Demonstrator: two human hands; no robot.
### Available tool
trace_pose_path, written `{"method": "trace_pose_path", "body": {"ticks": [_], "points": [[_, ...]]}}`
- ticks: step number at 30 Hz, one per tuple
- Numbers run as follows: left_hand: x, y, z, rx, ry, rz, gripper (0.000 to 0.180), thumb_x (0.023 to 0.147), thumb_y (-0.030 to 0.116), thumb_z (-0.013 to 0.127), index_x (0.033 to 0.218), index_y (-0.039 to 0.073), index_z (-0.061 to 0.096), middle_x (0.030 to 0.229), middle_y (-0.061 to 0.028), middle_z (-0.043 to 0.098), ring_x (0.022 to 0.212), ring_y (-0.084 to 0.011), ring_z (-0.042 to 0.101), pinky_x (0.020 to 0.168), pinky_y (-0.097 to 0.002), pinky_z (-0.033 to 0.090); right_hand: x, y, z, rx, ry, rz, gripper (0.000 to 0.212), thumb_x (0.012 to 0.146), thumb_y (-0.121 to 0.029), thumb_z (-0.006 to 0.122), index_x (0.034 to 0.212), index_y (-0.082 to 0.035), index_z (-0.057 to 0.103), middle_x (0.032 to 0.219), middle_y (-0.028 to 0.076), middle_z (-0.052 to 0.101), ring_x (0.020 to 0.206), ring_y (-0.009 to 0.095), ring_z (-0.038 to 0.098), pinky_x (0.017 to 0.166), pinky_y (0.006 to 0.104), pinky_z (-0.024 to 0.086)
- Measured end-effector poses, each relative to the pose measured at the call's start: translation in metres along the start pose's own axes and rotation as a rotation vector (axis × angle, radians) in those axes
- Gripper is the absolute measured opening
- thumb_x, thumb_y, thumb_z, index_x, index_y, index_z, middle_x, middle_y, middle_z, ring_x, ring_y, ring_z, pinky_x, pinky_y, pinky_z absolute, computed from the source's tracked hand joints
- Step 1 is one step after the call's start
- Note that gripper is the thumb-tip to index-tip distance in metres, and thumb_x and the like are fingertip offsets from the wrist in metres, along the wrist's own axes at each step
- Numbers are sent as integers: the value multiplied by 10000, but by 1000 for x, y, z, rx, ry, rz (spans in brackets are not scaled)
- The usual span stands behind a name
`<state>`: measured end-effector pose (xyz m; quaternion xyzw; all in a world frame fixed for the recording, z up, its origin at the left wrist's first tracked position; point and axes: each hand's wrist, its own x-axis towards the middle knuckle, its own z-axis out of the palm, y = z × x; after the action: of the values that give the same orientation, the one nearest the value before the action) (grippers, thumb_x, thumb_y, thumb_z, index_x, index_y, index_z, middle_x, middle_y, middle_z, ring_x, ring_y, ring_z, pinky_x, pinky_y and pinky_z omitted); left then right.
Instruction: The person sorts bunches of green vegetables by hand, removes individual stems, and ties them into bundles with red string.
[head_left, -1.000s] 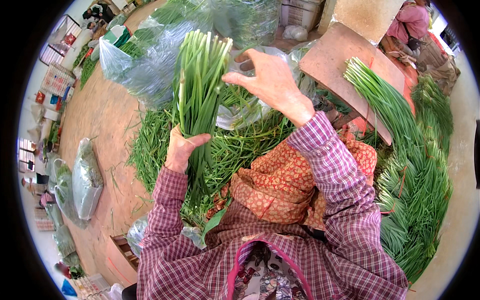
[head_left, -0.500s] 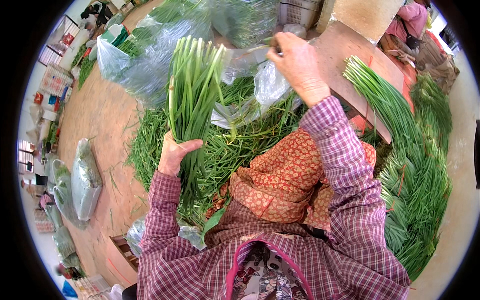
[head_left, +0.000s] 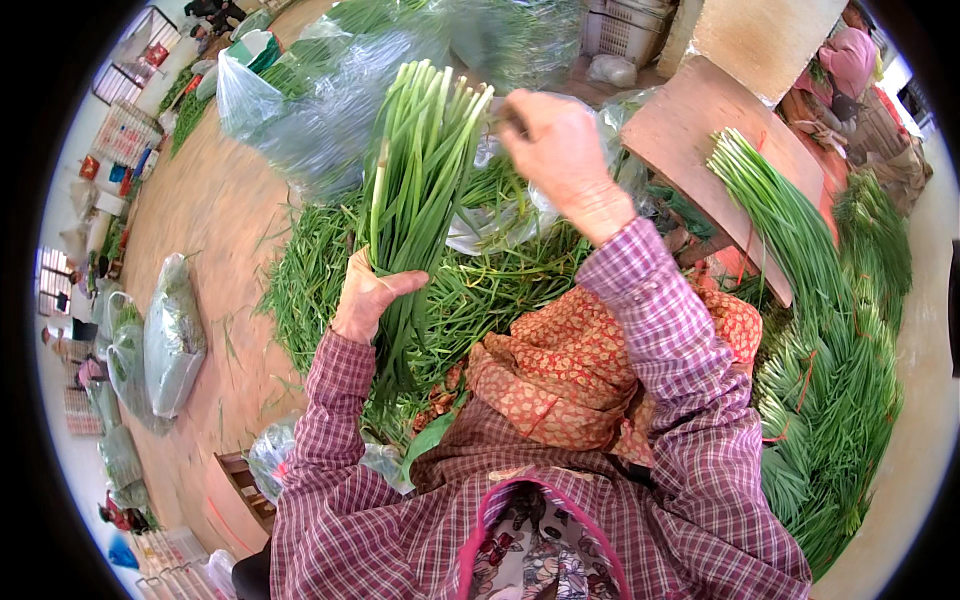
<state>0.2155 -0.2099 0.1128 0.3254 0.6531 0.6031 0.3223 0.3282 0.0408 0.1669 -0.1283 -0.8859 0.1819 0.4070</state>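
My left hand point(head_left: 377, 292) is closed round the lower part of a bunch of chives point(head_left: 418, 165), its pale stem ends pointing up and away from me. Just right of those ends is my right hand point(head_left: 556, 150), with fingers bent together and slightly blurred. What lies in its fingertips, if anything, I cannot make out. Beneath both hands spreads a heap of loose green leaves point(head_left: 310, 270), with crumpled clear plastic point(head_left: 480, 235) lying on it.
A brown board point(head_left: 690, 130) stands at the right, with a bunch of chives point(head_left: 765, 190) on it. Tied chives point(head_left: 835, 400) are piled along my right side. Ahead lie plastic bags of greens point(head_left: 330, 110) and a crate point(head_left: 625, 32). Filled bags point(head_left: 175, 340) stand left; a person point(head_left: 850, 60) sits far right.
My right hand has come left and nearer to the bunch; the thin strand at its fingers no longer shows. The bunch in my left hand sits further right in view, partly as the view has shifted.
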Motion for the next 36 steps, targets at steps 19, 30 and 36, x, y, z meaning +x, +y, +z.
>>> {"method": "trace_pose_path", "body": {"ticks": [19,30,36], "points": [[10,-21,0,513,283,206,521,686,104,768,1189,76,638,931,-76,737,807,-126,700,749,-286,538,0,-67,-24,55,82,-176,110,768,-162,693,873,-139,670,827,40,610,809,255,618,653,369,516],[10,-5,0,892,316,190,590,692,83,768,1251,53,585,938,-90,731,798,-153,700,750,-295,535,7,-27,-30,380,-31,-46,123,824,-154,698,939,-116,681,851,22,666,739,184,640,642,291,523],[14,-2,-8,920,360,305,709,664,127,790,1326,131,538,922,-109,721,784,-233,700,717,-330,537,2,-22,-51,881,-55,271,192,909,-153,659,1034,-7,652,875,37,688,747,72,622,665,234,539]]}}
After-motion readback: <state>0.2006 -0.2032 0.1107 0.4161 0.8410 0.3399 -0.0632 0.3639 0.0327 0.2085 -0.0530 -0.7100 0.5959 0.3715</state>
